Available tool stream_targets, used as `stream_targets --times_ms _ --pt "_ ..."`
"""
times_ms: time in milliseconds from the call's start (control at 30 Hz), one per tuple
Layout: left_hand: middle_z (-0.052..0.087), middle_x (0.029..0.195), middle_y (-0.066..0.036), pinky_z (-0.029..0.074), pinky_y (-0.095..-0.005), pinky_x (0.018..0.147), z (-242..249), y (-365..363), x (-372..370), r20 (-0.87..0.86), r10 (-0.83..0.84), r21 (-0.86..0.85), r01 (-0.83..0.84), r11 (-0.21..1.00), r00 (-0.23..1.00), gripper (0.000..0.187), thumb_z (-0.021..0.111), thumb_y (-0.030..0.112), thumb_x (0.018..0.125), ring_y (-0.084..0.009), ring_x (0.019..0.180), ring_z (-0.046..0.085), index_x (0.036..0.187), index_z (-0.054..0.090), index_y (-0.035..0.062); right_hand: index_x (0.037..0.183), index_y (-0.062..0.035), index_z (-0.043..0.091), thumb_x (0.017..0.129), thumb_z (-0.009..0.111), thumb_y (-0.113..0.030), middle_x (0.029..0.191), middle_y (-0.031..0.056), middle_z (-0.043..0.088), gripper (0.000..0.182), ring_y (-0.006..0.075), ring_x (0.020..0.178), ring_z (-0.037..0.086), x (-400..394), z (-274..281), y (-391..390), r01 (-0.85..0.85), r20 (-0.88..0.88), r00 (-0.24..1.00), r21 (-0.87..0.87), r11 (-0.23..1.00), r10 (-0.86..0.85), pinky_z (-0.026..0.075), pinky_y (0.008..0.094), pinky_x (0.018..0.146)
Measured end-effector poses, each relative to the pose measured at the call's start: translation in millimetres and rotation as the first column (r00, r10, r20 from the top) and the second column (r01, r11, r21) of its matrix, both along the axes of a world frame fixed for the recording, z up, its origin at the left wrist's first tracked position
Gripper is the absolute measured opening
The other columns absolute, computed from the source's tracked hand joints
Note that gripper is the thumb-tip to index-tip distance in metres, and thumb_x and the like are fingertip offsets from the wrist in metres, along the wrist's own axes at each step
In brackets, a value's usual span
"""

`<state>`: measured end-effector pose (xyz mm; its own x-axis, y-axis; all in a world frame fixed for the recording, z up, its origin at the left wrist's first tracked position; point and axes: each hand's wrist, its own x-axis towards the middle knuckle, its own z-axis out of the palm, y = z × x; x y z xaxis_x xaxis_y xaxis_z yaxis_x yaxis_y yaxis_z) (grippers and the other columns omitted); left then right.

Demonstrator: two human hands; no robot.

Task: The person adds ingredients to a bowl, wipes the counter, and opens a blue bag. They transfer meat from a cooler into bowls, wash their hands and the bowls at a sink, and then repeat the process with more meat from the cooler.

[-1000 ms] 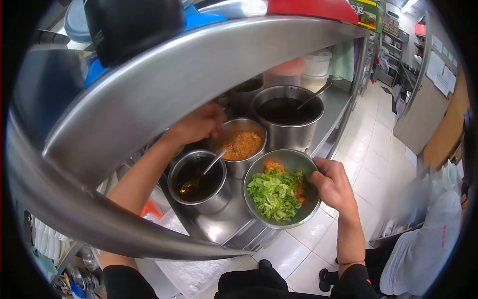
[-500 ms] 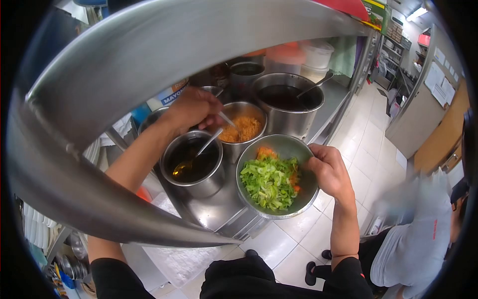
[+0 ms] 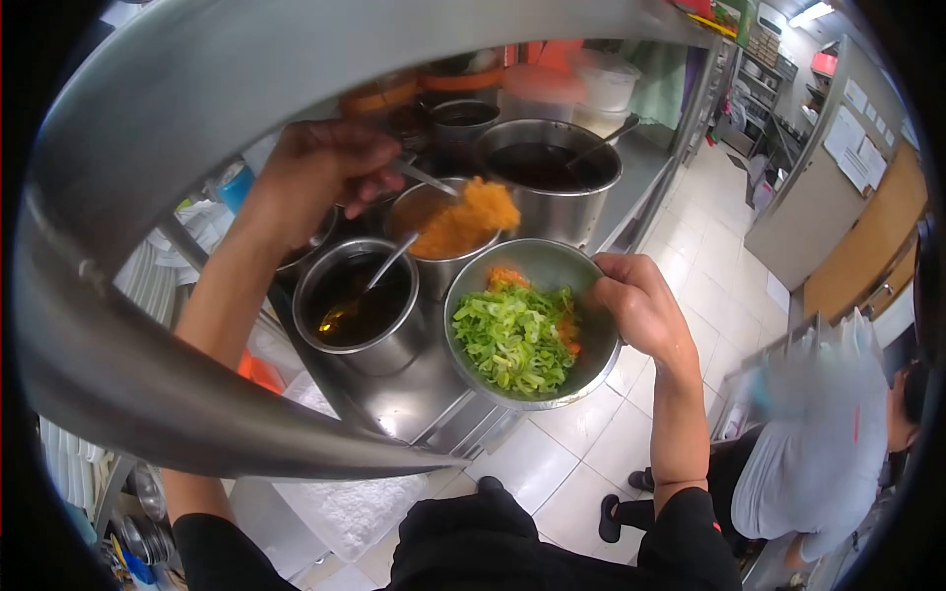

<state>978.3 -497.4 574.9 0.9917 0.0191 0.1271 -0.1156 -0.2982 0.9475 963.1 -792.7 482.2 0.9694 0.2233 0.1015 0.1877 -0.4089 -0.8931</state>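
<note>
My left hand point(image 3: 330, 177) is closed on the handle of a metal spoon point(image 3: 426, 175). A heaped orange paste point(image 3: 490, 205) sits on the spoon's end, above the rim of a steel pot point(image 3: 445, 262) with more of the paste in it. My right hand point(image 3: 641, 303) grips the right rim of a metal bowl point(image 3: 593, 374), thumb inside. Chopped green leaves point(image 3: 512, 340) fill much of the bowl, with orange bits at their back and right edges. Left of the bowl, a steel pot point(image 3: 379, 360) holds dark oily liquid and a spoon point(image 3: 389, 262).
A large steel pot point(image 3: 567, 215) of dark liquid with a ladle stands behind the bowl. Lidded tubs point(image 3: 603, 84) are at the back. A curved metal edge point(image 3: 197, 379) crosses the left and front. A person in grey point(image 3: 818, 463) stands at the right.
My left hand has lifted the spoon out of the middle pot with a heap of orange paste on it. The view has shifted slightly, and my right hand still holds the bowl.
</note>
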Motion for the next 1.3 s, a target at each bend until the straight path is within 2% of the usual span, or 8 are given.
stream_targets --times_ms 133,333,400,500,533,600,700,1300 --pt "0.064 0.073 -0.003 0.043 -0.0191 0.056 -17 -38 -29 0.407 -0.313 0.424 0.126 0.897 0.858 0.014 0.060 0.013 0.089 -0.0062 0.066 0.058 0.096 0.063 0.0014 0.081 0.0081 0.060 0.071 0.052 -0.012 0.059 0.0154 0.053 0.024 0.0187 0.057 0.049 3 2 -1 -0.016 -0.030 0.999 -0.043 0.999 0.014 0.042 0.0327 0.058" --pt "0.065 0.074 -0.004 0.046 -0.0205 0.059 2 -13 -7 0.526 -0.113 0.430 -0.149 0.890 0.843 0.012 0.058 0.010 0.089 -0.0060 0.064 0.057 0.091 0.063 -0.0012 0.081 0.0077 0.060 0.071 0.051 -0.012 0.060 0.0155 0.054 0.023 0.0191 0.057 0.051 2 -1 0 -0.015 -0.003 1.000 -0.010 1.000 0.015 0.043 0.0331 0.059" --pt "0.065 0.075 -0.004 0.046 -0.0216 0.058 -10 3 15 0.595 -0.244 0.679 -0.316 0.662 0.766 0.011 0.057 0.009 0.088 -0.0066 0.063 0.057 0.089 0.064 -0.0007 0.081 0.0078 0.060 0.071 0.051 -0.011 0.060 0.0155 0.054 0.023 0.0192 0.057 0.051 2 1 1 -0.018 -0.005 1.000 -0.020 1.000 0.018 0.043 0.0331 0.059" --pt "0.065 0.072 -0.006 0.045 -0.0231 0.055 -33 9 37 0.440 -0.275 0.708 -0.141 0.692 0.855 0.011 0.057 0.007 0.086 -0.0078 0.059 0.056 0.088 0.064 -0.0013 0.081 0.0082 0.060 0.071 0.051 -0.010 0.060 0.0157 0.054 0.023 0.0192 0.058 0.051 0 0 3 -0.004 0.008 1.000 -0.010 1.000 0.004 0.043 0.0328 0.060" --pt "0.065 0.072 -0.006 0.045 -0.0231 0.055 -38 7 42 0.444 -0.268 0.704 -0.148 0.694 0.855 0.011 0.057 0.007 0.086 -0.0078 0.059 0.056 0.088 0.064 -0.0013 0.081 0.0084 0.060 0.071 0.051 -0.010 0.060 0.0158 0.054 0.023 0.0192 0.058 0.051 0 1 4 -0.001 0.007 1.000 0.005 1.000 0.001 0.043 0.0327 0.060" --pt "0.064 0.068 -0.009 0.043 -0.0232 0.048 -43 4 50 0.028 -0.090 0.499 0.064 0.864 0.996 0.011 0.057 0.005 0.084 -0.0086 0.053 0.054 0.086 0.063 -0.0038 0.081 0.0085 0.060 0.071 0.052 -0.009 0.060 0.0159 0.054 0.022 0.0191 0.058 0.051 1 1 5 -0.002 0.006 1.000 0.016 1.000 0.002 0.043 0.0325 0.060" --pt "0.063 0.065 -0.011 0.040 -0.0226 0.041 -38 10 56 -0.137 -0.059 0.338 0.103 0.936 0.989 0.010 0.058 0.003 0.083 -0.0087 0.049 0.052 0.083 0.063 -0.0056 0.082 0.0087 0.060 0.071 0.052 -0.009 0.061 0.0160 0.054 0.022 0.0187 0.058 0.051 4 2 5 -0.011 -0.005 1.000 -0.018 1.000 0.011 0.043 0.0319 0.060" --pt "0.064 0.070 -0.018 0.038 -0.0225 0.038 -42 17 40 -0.208 -0.040 -0.042 0.032 0.999 0.977 0.016 0.060 0.000 0.080 -0.0113 0.050 0.052 0.092 0.061 -0.0099 0.082 0.0079 0.062 0.071 0.052 -0.009 0.061 0.0092 0.056 0.023 0.0138 0.059 0.049 2 0 2 -0.007 -0.069 0.998 0.043 0.999 0.010 0.042 0.0301 0.058"
